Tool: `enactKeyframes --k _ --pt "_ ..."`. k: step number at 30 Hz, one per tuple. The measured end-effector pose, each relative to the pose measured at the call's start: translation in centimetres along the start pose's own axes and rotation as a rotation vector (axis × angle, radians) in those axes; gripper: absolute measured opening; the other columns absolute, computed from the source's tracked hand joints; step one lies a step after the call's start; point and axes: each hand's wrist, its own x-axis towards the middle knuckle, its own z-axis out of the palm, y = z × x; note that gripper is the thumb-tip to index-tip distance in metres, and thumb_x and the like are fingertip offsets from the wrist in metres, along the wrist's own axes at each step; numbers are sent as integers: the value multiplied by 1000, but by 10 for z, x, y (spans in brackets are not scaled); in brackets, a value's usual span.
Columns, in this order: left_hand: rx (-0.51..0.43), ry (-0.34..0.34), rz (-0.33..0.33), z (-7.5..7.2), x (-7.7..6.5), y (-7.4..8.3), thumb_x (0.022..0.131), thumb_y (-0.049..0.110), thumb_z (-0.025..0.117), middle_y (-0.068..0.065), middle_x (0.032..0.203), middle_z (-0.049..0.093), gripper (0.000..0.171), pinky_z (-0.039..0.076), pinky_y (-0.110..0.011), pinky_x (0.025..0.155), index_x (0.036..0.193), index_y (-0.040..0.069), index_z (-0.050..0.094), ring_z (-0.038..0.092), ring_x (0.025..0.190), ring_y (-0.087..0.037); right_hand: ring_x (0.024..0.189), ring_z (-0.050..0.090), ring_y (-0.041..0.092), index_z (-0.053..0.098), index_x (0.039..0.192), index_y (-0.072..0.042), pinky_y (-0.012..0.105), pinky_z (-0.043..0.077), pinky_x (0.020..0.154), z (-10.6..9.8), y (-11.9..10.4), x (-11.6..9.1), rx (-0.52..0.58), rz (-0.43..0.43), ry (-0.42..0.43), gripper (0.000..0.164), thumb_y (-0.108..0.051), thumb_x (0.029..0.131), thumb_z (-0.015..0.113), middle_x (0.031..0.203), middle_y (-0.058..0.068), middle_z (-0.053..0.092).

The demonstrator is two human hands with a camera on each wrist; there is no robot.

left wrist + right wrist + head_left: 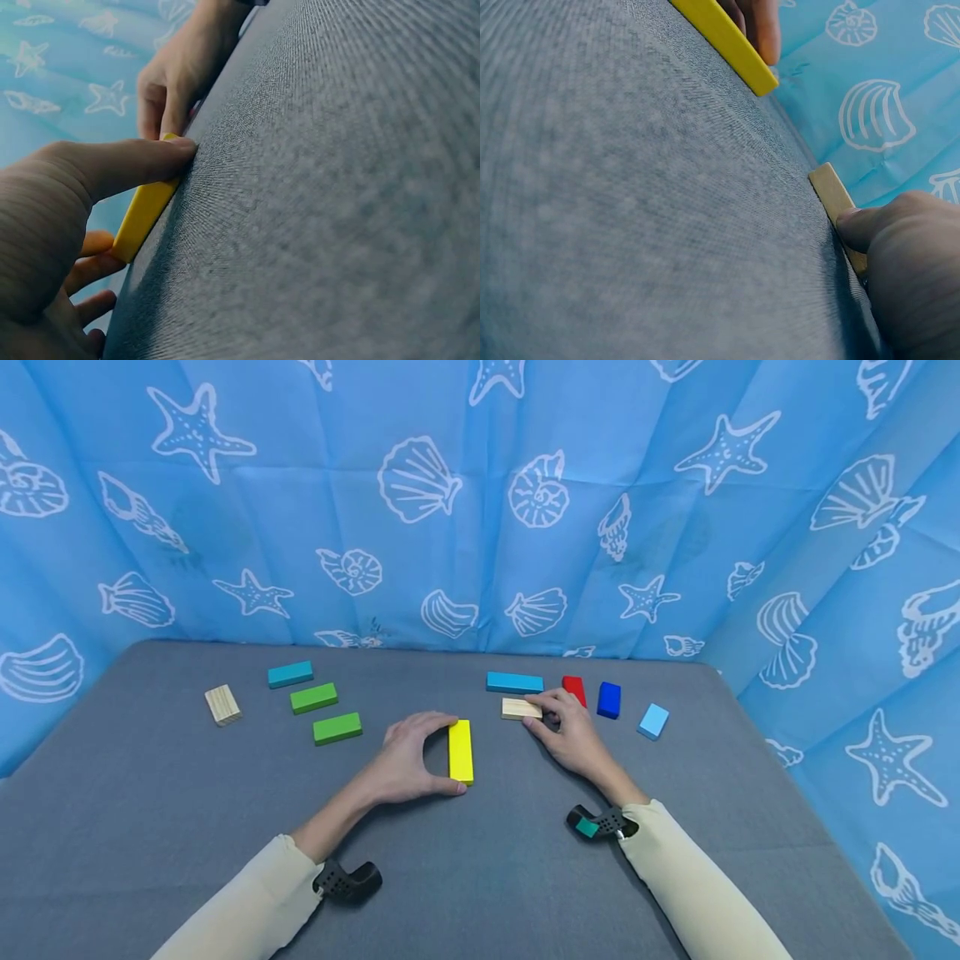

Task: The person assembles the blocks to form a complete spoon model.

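Note:
Near the middle of the grey table in the head view, a yellow block [461, 752] lies lengthwise, pointing away from me. My left hand [405, 764] pinches it end to end, thumb at the near end and a fingertip at the far one. My right hand [573, 735] holds the right part of a plain wooden block [517, 709] between thumb and fingers, farther back and to the right. The right wrist view shows the thumb against that wooden block [829, 187], low at the cloth. In the left wrist view the thumb overlaps the yellow block [146, 214].
A long blue block [514, 682] lies just behind the wooden one. Red [574, 688], dark blue [609, 700] and light blue [653, 722] blocks sit right. Leftward are a teal block [290, 674], two green blocks [337, 728] and another wooden block [223, 705]. A curtain [480, 552] hangs behind.

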Motion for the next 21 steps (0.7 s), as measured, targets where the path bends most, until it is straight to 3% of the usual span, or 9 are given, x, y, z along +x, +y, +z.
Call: enactKeyframes --k 21 --pt "31 15 41 3 -2 0 71 51 89 -7 150 52 90 16 -62 117 146 17 54 32 147 -34 102 55 27 66 132 -6 42 45 87 -1 -2 0 3 20 -16 38 -15 96 71 123 13 61"
